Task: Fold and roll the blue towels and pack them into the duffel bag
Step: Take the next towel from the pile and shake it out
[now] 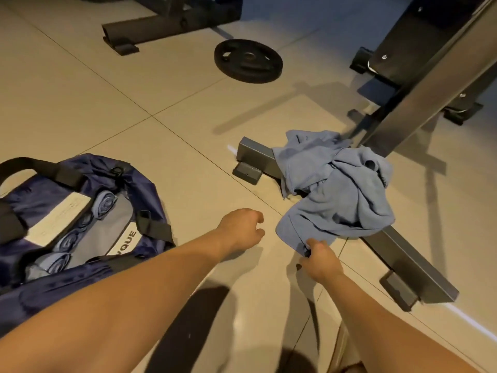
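Right hand [320, 258] pinching near corner of crumpled blue towel [338, 192] draped over bench foot [414, 262], left hand [242, 228] loosely curled and empty beside it, open duffel bag [129, 184] holding rolled towels [80, 227] at left

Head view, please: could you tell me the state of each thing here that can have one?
duffel bag: unzipped, open.
rolled towels: packed in a row inside the duffel bag.
loose towel pile: crumpled, draped over the bench base bar.
right hand: pinches the pile's near edge.
left hand: loosely curled, holds nothing.
weight plate: lying flat.
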Tool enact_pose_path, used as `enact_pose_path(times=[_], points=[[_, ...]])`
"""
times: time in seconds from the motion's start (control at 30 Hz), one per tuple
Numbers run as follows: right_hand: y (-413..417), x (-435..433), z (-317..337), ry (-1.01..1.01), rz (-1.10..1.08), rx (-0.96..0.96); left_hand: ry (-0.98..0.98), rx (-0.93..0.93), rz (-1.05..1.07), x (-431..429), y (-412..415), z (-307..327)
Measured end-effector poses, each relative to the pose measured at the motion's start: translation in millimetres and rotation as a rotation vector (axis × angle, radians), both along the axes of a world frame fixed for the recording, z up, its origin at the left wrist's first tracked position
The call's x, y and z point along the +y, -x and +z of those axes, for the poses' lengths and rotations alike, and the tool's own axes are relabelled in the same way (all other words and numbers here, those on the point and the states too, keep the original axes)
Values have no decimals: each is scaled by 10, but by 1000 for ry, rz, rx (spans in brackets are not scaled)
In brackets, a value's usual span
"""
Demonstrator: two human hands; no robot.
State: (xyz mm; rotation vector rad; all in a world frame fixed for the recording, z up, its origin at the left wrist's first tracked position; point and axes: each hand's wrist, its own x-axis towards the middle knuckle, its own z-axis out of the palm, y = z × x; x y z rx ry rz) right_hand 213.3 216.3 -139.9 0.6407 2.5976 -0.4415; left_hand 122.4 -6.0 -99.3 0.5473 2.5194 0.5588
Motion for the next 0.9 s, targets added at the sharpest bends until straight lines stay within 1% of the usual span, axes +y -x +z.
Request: enact_pose_path(times=[0.1, 0.23, 0.3, 0.33, 0.4, 0.5, 0.57, 0.6, 0.67, 0.73, 0.77, 0.9], points=[[-58, 174, -223, -19, 25, 11, -46, -113, 30, 301, -51, -248], [-120, 198, -386, -42, 42, 140, -102, -233, 92, 553, -111, -433], [-136, 169, -379, -22, 55, 131, -130, -314, 163, 615, -124, -521], [-147, 146, -373, 4, 64, 107, -143, -351, 207, 632, -139, -560], [-156, 71, -362, 130, 24, 74, -169, -396, 314, 654, -184, -623], [-128, -87, -301, 294, -31, 120, -236, -364, 441, 689, -268, -659], [-96, -199, -216, 364, 37, 132, -324, -303, 503, 704, -291, -643], [-85, -250, -175, 386, 82, 116, -404, -312, 529, 707, -292, -609], [-70, -332, -90, 409, 135, 97, -607, -441, 575, 713, -287, -504], [-60, -372, -21, 429, 148, 115, -687, -550, 574, 703, -280, -419], [-58, -380, 16, 432, 156, 121, -698, -543, 569, 690, -270, -408], [-47, -332, 277, 421, 196, 145, -617, -334, 504, 590, -187, -340]])
